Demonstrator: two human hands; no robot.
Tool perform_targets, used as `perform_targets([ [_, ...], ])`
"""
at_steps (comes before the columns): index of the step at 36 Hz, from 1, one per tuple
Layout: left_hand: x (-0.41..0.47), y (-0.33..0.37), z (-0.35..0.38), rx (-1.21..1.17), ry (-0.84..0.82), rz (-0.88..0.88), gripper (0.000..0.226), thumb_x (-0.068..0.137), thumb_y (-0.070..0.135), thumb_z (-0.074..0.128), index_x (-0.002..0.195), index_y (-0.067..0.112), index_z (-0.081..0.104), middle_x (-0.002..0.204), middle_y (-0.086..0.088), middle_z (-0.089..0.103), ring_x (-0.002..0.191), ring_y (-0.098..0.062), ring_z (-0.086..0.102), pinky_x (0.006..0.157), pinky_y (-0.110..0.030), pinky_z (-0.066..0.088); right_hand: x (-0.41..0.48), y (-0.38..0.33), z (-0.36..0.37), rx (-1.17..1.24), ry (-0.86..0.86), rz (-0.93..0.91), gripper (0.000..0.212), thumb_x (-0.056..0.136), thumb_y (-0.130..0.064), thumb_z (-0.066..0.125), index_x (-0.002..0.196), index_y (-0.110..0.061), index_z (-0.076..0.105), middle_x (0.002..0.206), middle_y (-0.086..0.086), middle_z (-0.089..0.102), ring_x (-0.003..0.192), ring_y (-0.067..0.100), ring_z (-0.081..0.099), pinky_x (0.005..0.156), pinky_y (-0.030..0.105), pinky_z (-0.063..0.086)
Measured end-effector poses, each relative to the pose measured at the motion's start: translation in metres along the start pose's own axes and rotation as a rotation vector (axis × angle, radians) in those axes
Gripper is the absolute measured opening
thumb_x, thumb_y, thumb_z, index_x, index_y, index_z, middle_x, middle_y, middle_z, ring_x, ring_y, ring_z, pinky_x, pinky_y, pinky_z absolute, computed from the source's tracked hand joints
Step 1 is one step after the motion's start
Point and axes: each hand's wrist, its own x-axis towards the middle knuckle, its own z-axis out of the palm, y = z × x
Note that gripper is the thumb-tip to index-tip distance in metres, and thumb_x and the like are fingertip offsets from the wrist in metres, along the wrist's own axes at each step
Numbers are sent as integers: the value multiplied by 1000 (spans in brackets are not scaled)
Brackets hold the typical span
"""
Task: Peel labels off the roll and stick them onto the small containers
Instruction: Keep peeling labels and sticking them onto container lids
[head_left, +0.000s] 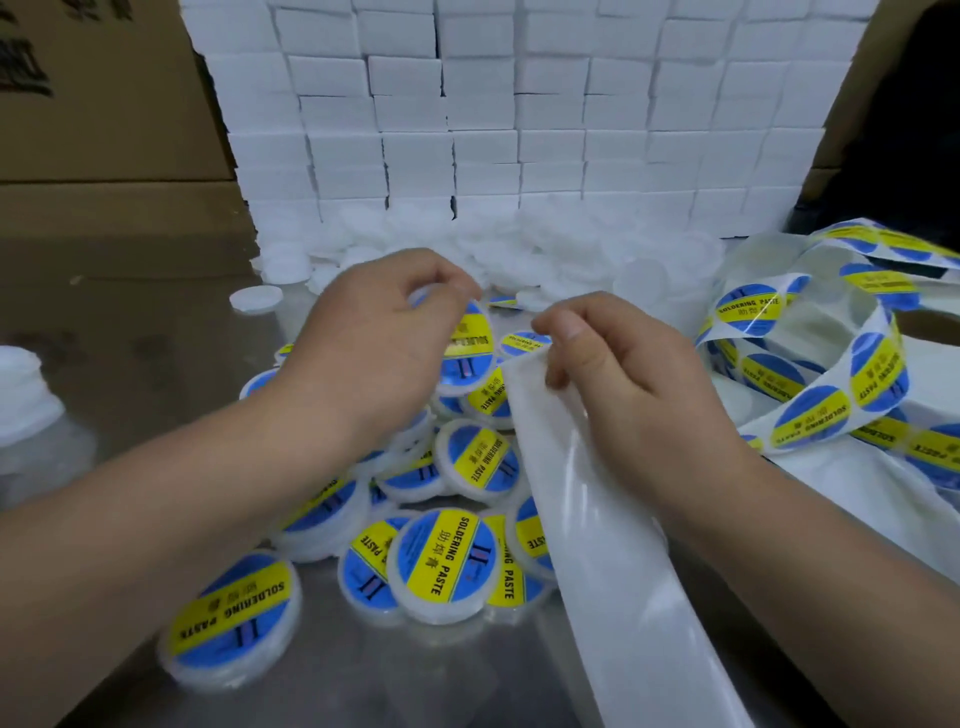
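Left hand (374, 332) curls round a labelled container (467, 358), held up over the heap of finished containers (447, 561) on the steel table (156, 374). Right hand (623, 374) pinches the bare backing strip (597, 519), which drapes across that heap. Looped label roll (826, 415) lies right; unlabelled containers (519, 244) and stacked white boxes (493, 104) behind

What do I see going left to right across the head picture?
Cardboard boxes → lone labelled container → left hand holding a small container → right hand pinching the backing strip → loops of label roll.
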Motion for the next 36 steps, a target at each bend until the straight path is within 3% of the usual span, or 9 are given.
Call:
perform_targets([
  [4, 12, -17, -2, 106, -53, -117, 30, 88, 12, 40, 72, 26, 61, 72, 6, 59, 59, -8, 48, 58, -26, 40, -1, -2, 2, 143, -61, 25, 11, 75, -38, 49, 82, -45, 54, 77, -26, 60, 79, -2, 55, 73, 17, 40],
  [8, 20, -33, 0, 204, -191, -135, 28, 91, 11, 37, 83, 23, 61, 86, 5, 55, 78, -10, 48, 67, -21, 39, -5, -4, 3, 293, -117, -31, 31, 66, -40, 47, 97, -42, 52, 95, -21, 62, 89, -4, 55, 80, 22, 41],
  [11, 24, -41, 2, 265, -190, -164, 27, 89, 15, 40, 84, 34, 57, 80, 15, 52, 64, -5, 46, 60, -16, 36, -8, -6, 1, 339, -118, -85, 37, 66, -33, 48, 103, -39, 50, 104, -15, 62, 106, 3, 56, 93, 31, 43],
  [17, 23, -45, 1, 413, -98, -67, 27, 90, 21, 49, 115, 31, 55, 121, 1, 50, 96, -11, 46, 78, -23, 31, -11, -10, -2, 368, -98, -155, 41, 68, -29, 51, 108, -34, 49, 107, -10, 62, 110, 8, 56, 94, 25, 40],
  [20, 17, -27, -4, 171, 7, -56, 15, 92, 28, 45, 88, 32, 59, 90, 11, 64, 71, -1, 53, 64, -19, 40, -11, -12, -3, 413, -80, -207, 41, 69, -28, 50, 110, -29, 48, 107, -1, 60, 108, 15, 57, 95, 29, 40],
  [22, 11, -11, -5, -93, -97, -114, 26, 96, 31, 37, 89, 31, 62, 71, 10, 68, 64, 2, 58, 66, -12, 44, -10, -13, -4, 445, -76, -231, 41, 70, -27, 49, 111, -25, 48, 106, 3, 60, 107, 19, 57, 94, 31, 40],
  [26, 3, 2, 0, -530, -404, -344, 47, 98, 40, 24, 123, 15, 56, 105, -22, 66, 95, -36, 63, 86, -40, 48, -12, -13, -5, 513, -112, -241, 40, 71, -24, 49, 111, -22, 50, 105, 6, 62, 104, 25, 59, 91, 37, 45],
  [30, 3, 4, 1, -760, -439, -497, 53, 95, 44, 27, 124, 10, 54, 112, -16, 66, 92, -29, 63, 82, -38, 46, -14, -16, -4, 548, -182, -262, 36, 73, -20, 49, 109, -17, 52, 109, 16, 62, 105, 32, 59, 91, 48, 48],
  [36, 3, 2, -3, -1001, -529, -607, 53, 84, 49, 41, 123, 15, 53, 107, -20, 67, 99, -28, 66, 85, -36, 52, -18, -20, -4, 514, -321, -211, 31, 73, -23, 50, 96, -7, 64, 97, 13, 69, 98, 26, 65, 89, 33, 48],
])
